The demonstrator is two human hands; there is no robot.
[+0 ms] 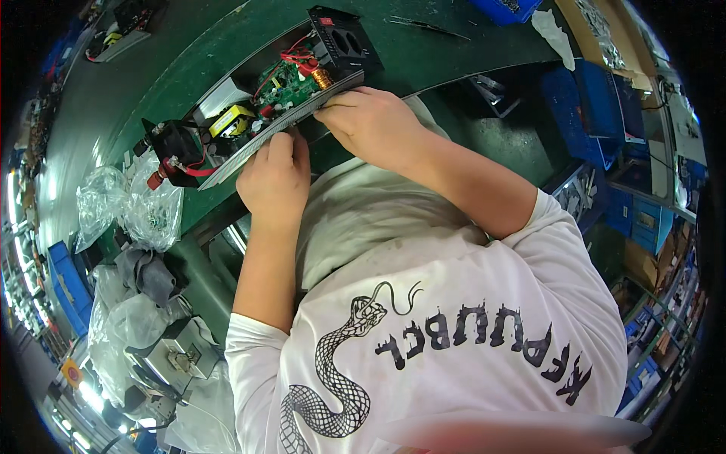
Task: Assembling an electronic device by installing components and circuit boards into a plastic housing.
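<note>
- Grey-metal open chassis (pixel 283 121), long and shallow, lies slantwise on the dark green bench (pixel 423 53) at its near edge, just in front of the person's chest.
- Inside it: a green circuit board (pixel 287 85) with red wires (pixel 296 57), a copper-wound coil (pixel 323 78) and a yellow-taped transformer (pixel 231 119).
- Black end panel with sockets (pixel 344 41) stands at the far end; a black fan block (pixel 175 147) with a red lead hangs off the near-left end.
- Left hand (pixel 274 181) sits at the near side wall, fingers together and curled against its edge; whether they pinch anything small I cannot tell.
- Right hand (pixel 374 125) lies over the same wall further along, by the coil, fingers bent down onto the rim, clamped on it.
- Judgement: work is on the near side wall. Doing it well calls for both hands pressing evenly along the rim, chassis held flat on the bench, red wires kept clear of the seam.
- Outward: clear plastic bags (pixel 132 208) at left, thin dark tweezers (pixel 423 26) further back, blue plastic bins (pixel 586 113) at right.
</note>
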